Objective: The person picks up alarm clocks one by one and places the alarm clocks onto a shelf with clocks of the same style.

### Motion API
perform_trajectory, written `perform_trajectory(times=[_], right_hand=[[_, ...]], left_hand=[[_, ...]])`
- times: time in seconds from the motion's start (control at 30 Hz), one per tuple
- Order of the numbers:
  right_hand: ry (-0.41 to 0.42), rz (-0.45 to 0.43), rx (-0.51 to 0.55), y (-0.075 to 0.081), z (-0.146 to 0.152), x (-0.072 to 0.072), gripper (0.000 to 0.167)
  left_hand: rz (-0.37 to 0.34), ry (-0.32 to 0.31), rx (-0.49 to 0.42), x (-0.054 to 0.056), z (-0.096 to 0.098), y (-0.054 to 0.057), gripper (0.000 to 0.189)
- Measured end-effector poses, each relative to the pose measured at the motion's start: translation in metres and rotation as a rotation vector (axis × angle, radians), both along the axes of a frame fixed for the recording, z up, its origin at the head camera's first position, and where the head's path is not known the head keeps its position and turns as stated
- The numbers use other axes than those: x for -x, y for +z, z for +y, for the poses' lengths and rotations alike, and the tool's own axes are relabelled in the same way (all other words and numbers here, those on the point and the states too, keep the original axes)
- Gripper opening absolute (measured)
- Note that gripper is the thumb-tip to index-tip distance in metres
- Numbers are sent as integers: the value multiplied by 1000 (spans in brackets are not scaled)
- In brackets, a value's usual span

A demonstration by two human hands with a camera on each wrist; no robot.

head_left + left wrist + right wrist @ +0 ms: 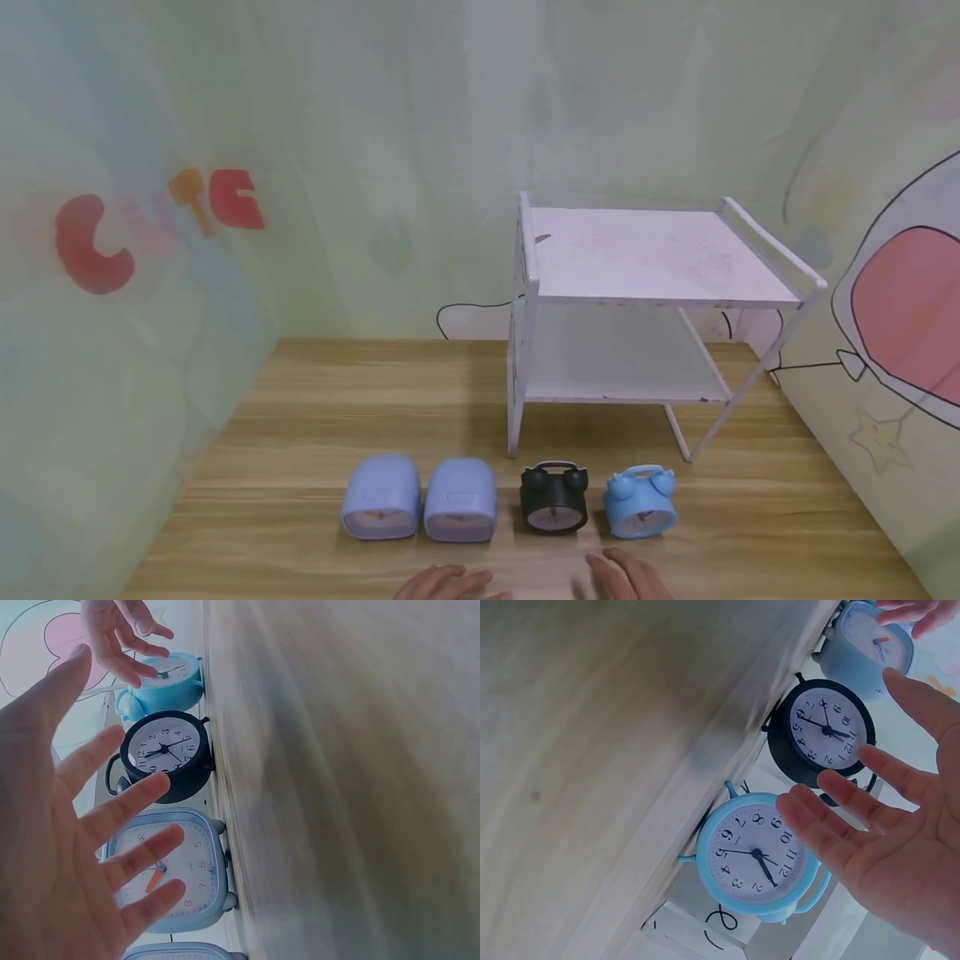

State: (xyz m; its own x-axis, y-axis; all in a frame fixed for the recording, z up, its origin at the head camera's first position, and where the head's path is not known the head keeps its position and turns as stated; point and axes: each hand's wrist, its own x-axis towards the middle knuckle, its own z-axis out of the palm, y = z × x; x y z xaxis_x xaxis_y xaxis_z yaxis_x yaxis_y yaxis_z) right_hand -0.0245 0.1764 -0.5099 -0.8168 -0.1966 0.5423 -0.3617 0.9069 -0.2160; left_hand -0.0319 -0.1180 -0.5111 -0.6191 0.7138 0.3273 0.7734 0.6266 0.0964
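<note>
Four alarm clocks would be a row; several stand side by side on the wooden table. Two rounded periwinkle clocks [381,497] [461,500] are on the left. A black twin-bell alarm clock [554,497] comes after them, then a light blue twin-bell alarm clock [641,502] at the right end. My left hand [444,583] hovers in front of the row with fingers spread, holding nothing. My right hand [628,575] is in front of the black and light blue clocks, fingers loosely extended and apart from them. The wrist views show the dial faces turned toward me.
Behind the twin-bell clocks stands a white two-tier shelf [660,254] with slanted legs. Pale printed curtains [390,167] enclose the wooden table [360,392] at the back and sides.
</note>
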Motion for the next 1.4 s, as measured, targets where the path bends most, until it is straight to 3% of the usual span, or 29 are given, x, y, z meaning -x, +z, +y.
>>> perform_trajectory(times=[0.17,0.37,0.63,0.8,1.03,1.23,1.4], right_hand=[[72,-11,26,3,12,1,60],[26,-88,41,8,16,-1,67],[-2,-12,-2,4,21,3,59],[44,59,8,3,29,9,56],[37,167,81,0,33,14,69],[-7,104,74,7,34,12,55],[-88,30,116,15,30,11,68]], left_hand=[[-26,-26,-4,2,-1,1,51],[-50,-68,-35,5,-2,5,51],[-155,-105,-62,9,-3,17,51],[-172,-93,-115,8,-1,20,52],[-104,-80,-155,12,6,25,46],[36,-135,-229,23,5,28,44],[45,-172,-364,30,3,34,45]])
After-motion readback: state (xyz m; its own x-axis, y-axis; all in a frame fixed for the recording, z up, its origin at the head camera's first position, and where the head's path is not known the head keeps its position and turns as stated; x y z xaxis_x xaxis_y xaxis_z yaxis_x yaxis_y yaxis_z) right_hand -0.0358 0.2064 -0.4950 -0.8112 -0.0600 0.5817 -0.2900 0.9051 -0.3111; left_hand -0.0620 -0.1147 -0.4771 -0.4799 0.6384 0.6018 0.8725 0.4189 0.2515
